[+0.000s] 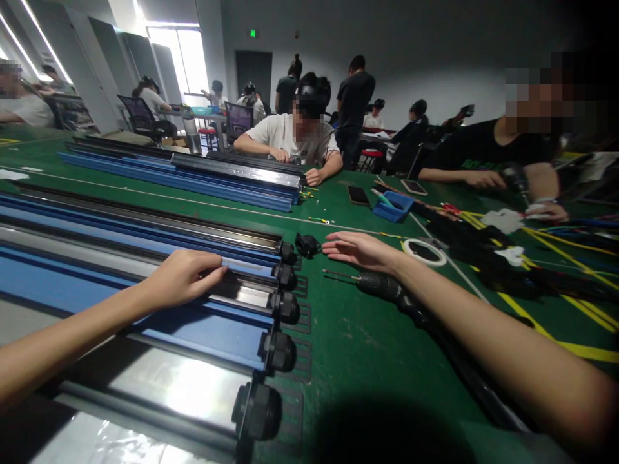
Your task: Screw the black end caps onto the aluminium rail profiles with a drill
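Observation:
My left hand point(186, 277) rests over the long metal and blue profiles point(213, 341), its thumb and fingers apart with nothing seen between them. Black cable glands point(285, 306) stick out from the right ends of the profiles. Just right of the glands, my right hand point(360, 251) is held over the green table with fingers stretched out. Its fingertips are close to a loose black part point(307, 245). Below that hand lies a black electric screwdriver point(382, 285), its bit pointing left.
More profiles point(193, 174) lie across the table point(348, 348), where a person works opposite. At right are a white ring point(425, 252), a blue box point(393, 205), a phone point(358, 195), cables, and another person holding a tool.

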`<state>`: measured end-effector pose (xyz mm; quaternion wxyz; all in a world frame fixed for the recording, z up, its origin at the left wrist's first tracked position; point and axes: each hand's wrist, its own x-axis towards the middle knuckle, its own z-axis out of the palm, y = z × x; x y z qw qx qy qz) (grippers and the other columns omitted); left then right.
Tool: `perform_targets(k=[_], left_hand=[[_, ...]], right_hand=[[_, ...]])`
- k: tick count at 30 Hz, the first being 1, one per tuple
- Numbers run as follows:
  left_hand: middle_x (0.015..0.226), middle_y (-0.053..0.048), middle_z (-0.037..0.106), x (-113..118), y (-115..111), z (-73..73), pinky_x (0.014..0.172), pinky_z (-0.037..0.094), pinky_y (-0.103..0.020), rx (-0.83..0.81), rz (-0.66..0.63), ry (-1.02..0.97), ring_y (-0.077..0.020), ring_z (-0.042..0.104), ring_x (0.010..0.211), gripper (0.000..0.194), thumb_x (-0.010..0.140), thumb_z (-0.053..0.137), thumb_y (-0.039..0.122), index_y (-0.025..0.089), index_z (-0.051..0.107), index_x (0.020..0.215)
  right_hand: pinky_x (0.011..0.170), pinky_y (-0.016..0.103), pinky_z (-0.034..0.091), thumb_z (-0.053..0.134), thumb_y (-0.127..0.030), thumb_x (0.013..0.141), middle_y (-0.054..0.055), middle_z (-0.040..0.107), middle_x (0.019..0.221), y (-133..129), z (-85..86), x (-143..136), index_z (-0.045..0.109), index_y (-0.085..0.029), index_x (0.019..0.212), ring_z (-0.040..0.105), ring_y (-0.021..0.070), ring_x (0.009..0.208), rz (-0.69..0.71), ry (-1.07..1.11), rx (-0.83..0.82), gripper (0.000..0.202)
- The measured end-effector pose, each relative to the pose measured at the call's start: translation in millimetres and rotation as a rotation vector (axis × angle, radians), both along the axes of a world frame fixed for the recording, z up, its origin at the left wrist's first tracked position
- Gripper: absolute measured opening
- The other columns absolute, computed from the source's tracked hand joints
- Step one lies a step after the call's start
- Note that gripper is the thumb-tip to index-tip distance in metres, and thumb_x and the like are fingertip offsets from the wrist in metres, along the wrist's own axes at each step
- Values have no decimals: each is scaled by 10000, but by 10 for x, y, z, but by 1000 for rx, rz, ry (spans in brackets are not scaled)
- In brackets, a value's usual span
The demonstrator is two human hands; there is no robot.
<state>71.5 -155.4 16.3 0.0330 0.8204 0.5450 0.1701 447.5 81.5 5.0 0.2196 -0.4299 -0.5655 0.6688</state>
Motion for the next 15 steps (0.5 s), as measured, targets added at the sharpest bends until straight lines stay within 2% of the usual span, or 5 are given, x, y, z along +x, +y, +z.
perform_targets(k=[3,7,11,15], left_hand=[[606,21,444,-5,-7,-2,602,273,-274,11,5,-1,-113,419,559,354,1025,446,327,185,452,702],[596,25,421,3,-14,-2,592,260,-278,40,-5,9,-112,399,547,366,1024,449,328,186,422,687],[606,26,440,19,-8,0,596,264,-272,51,-14,20,-111,414,555,355,1026,449,323,187,434,698],[618,19,477,21,-8,-4,595,271,-269,45,-5,30,-118,437,568,344,1022,452,326,188,463,707]], right_hand=[[926,308,595,563,-249,976,127,718,1003,113,-116,-21,613,-161,949,716,175,962,-131,-20,18,104],[847,271,612,544,-194,974,63,678,876,286,-185,215,569,-174,898,689,121,804,-316,-78,68,83],[703,267,616,630,-184,915,51,658,834,395,-177,500,593,-168,934,657,132,723,-392,-183,116,44],[556,227,552,640,-234,913,46,623,741,433,-177,758,594,-160,912,602,129,619,-433,-304,222,88]])
